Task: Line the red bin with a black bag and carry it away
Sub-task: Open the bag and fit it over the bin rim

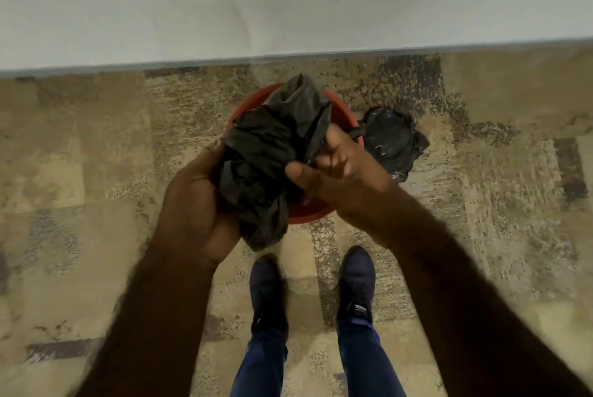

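A round red bin (343, 114) stands on the carpet close to the wall, mostly hidden by what I hold above it. A crumpled black bag (266, 156) is bunched up between both hands over the bin. My left hand (195, 200) cups the bag from the left and below. My right hand (337, 162) pinches its right edge with thumb and fingers. The bin's inside is hidden from view.
A second black bag (393, 139), tied and full, lies on the carpet touching the bin's right side. A white wall (288, 1) runs just behind the bin. My two feet in dark shoes (357, 287) stand right in front of the bin on patterned beige carpet.
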